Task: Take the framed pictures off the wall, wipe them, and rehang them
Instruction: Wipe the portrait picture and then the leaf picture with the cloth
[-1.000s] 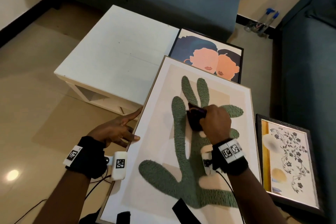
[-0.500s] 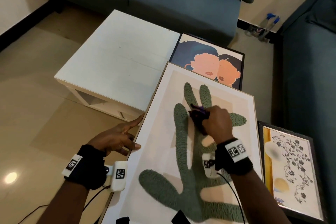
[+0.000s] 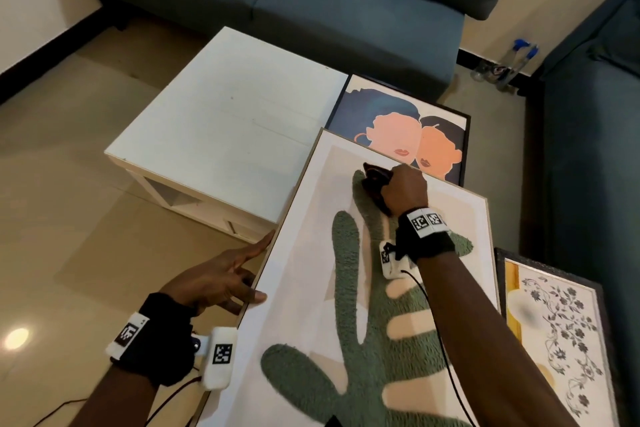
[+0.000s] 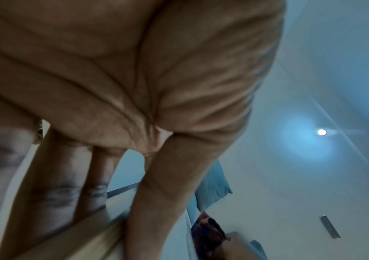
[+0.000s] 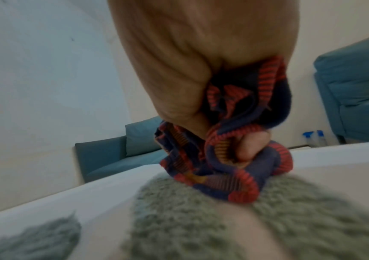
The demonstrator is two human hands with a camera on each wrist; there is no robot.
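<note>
Your right hand bunches the cloth on the cactus picture, frame centre — left hand, fingers straight, seemingly steadying its edge.

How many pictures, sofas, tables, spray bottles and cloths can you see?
Framed pictures: 3 (green cactus, two faces, flowers)
Sofas: 2 (far one, right one)
Tables: 1 (white)
Spray bottles: 2
Cloths: 1, held in the right hand
Total: 9
</note>
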